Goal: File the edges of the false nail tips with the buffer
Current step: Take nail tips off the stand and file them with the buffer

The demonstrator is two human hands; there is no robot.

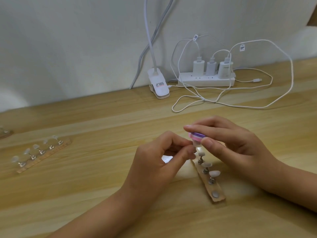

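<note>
The pale, grained wooden table [85, 194] lies under both your forearms. Well out to the left of your left hand [157, 158] sits a far strip [51, 154] carrying five clear tips on metal pegs; something beyond it is cut off by the frame edge. Just beneath your right hand [238, 145], a tan near strip [218, 199] runs back toward you, holding three milky, rounded false nail tips [214, 173]. Your right hand's thumb and fingers are clamped on the buffer [197, 135], a small block layered purple over pink, held between your hands. Your left hand's fingertips are pinched together on a clear tip [196, 144] directly under the buffer. Glare and your fingers hide where the two meet.
</note>
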